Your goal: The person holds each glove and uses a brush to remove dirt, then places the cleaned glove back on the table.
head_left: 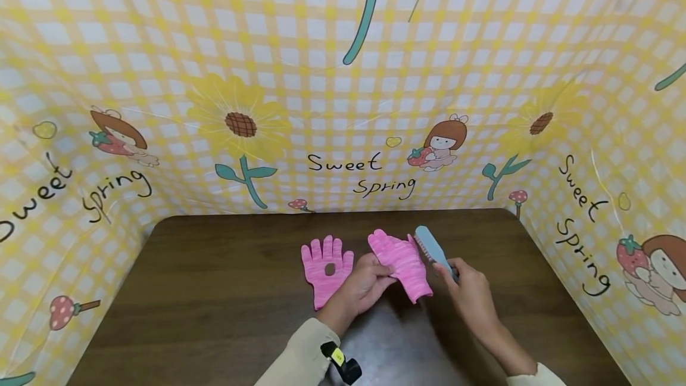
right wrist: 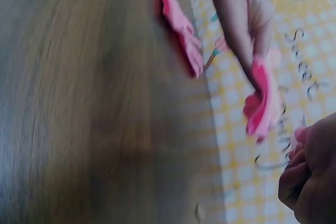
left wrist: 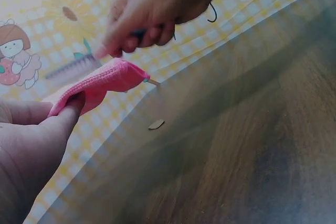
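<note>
The work in hand looks like brushing a glove, and by my judgement it is sitting partway, with the setup done and the finish not reached. The left hand [head_left: 365,285] is pinching the held glove [head_left: 401,261] at its side, so that grip is grasping cloth above the table [head_left: 214,290], with the finger end leaning away and the cuff pointing back toward the person. The right hand [head_left: 474,299] is curling round the handle of a blue brush [head_left: 430,245], so its grip is taken too. The bristles are facing the glove's edge; whether they are touching it I cannot tell.

How much brushing is complete is not showing. The held glove is displaying no dark mark on the side facing the head camera, while its far side is staying out of sight. The second glove [head_left: 324,288] is lying flat on the table, left of the held one, with a brown spot [head_left: 330,269] on its palm and neither hand touching it. A small oval scrap [left wrist: 156,125] is resting on the table. Laying down the glove and brush is remaining undone.
</note>
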Demonstrator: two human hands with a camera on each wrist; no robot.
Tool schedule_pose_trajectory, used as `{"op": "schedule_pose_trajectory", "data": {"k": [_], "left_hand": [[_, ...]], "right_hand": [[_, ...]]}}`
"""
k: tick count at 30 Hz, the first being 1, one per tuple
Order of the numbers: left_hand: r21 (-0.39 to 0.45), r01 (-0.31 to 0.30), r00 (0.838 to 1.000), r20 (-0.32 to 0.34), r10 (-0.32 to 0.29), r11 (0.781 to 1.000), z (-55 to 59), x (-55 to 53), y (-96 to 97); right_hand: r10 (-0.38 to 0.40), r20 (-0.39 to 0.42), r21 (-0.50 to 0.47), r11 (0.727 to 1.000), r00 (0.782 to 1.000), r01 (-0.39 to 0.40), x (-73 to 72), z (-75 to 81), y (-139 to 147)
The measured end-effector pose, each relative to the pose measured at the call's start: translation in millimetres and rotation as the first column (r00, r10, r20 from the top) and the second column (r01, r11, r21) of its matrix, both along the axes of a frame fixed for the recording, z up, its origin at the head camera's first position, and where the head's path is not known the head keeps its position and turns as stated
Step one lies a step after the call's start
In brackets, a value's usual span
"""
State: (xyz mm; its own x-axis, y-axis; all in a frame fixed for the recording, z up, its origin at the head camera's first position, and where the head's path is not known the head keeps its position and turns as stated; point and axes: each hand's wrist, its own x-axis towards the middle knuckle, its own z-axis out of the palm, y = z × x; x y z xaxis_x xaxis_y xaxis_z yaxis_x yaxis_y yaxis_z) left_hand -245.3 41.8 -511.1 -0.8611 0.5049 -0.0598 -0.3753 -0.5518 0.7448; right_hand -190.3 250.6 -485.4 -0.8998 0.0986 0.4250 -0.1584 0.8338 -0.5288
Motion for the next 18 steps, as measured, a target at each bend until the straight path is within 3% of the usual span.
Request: {"op": "schedule_pose_trajectory", "data": {"k": [5,8,11,18], "left_hand": [[0.048,0.051,0.999,0.011,-0.051,0.998,5.4,-2.1,-1.0],[0.080,0.074,0.997,0.001,-0.075,0.994,11.0,-2.0,-0.1],[0.066,0.065,0.998,-0.003,-0.065,0.996,12.6,-0.9,0.5],[0.019,0.041,0.999,-0.002,-0.041,0.999,8.1,1.0,0.6]], "right_hand": [[0.157,-0.094,0.100,0.984,0.983,-0.148,6.9,7.0,-18.3],[0.209,-0.159,0.160,0.970,0.965,-0.184,7.5,7.4,-24.5],[0.217,-0.204,0.185,0.966,0.955,-0.181,6.6,6.2,-24.1],[0.173,-0.223,0.178,0.975,0.959,-0.135,3.7,4.7,-21.4]]}}
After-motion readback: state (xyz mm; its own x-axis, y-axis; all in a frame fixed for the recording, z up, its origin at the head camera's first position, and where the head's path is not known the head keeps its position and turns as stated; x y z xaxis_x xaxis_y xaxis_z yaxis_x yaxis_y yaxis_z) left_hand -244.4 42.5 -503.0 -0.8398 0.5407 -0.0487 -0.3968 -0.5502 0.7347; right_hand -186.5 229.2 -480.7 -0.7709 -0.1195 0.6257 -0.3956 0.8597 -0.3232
